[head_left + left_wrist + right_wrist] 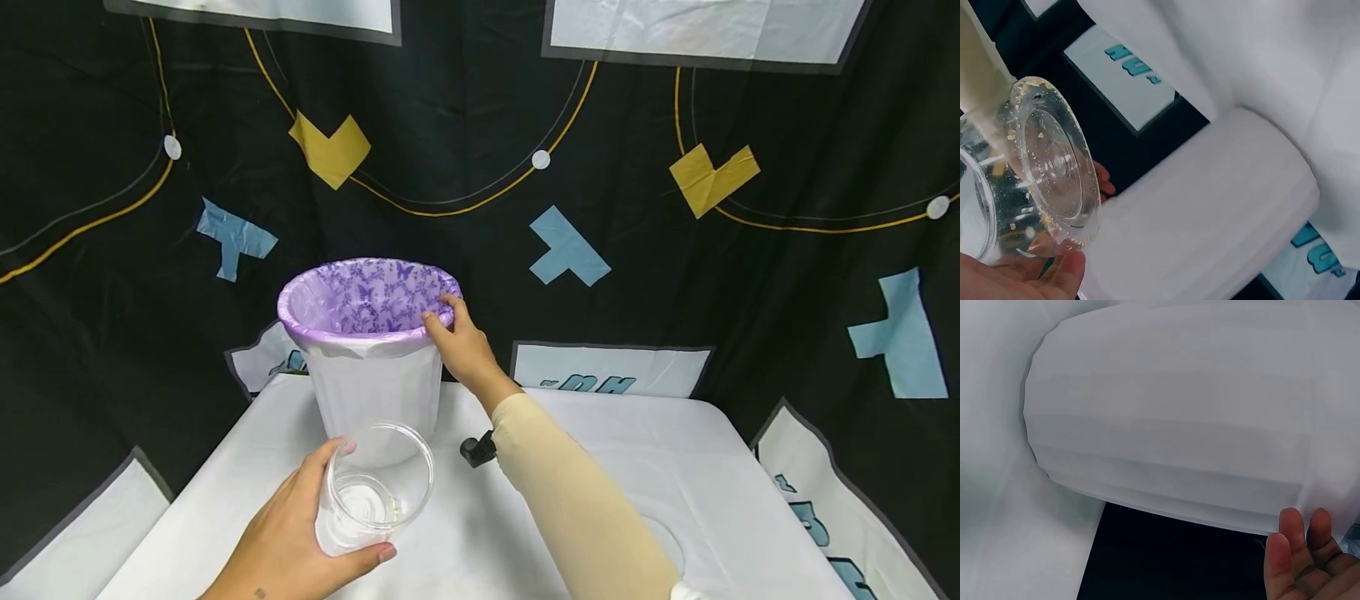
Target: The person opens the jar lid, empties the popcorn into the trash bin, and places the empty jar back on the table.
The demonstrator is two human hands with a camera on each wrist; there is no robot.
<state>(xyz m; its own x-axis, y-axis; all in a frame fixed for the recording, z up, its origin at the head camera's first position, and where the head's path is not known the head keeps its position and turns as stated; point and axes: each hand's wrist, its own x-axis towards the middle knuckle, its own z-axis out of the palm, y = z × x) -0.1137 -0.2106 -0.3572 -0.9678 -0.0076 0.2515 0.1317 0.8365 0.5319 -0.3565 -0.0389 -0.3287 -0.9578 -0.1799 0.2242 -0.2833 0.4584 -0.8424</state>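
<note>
A white ribbed trash bin [378,387] stands upright on the table, lined with a purple patterned bag [367,292] folded over its rim. My right hand [467,354] pinches the bin's right rim, with the thumb outside and fingers reaching over the edge. In front of the bin, my left hand [292,533] holds a clear round plastic container [375,500], tilted with its mouth towards the upper right. The left wrist view shows yellowish crumbs stuck on the container [1054,162]. Fingertips of the right hand [1300,559] lie beside the bin's wall in the right wrist view.
The white table [600,467] ends at a black curtain [465,108] hung behind it. A faint clear round outline [663,537], perhaps a lid, lies on the table beside the right forearm. A small black device [477,450] sits under the right wrist.
</note>
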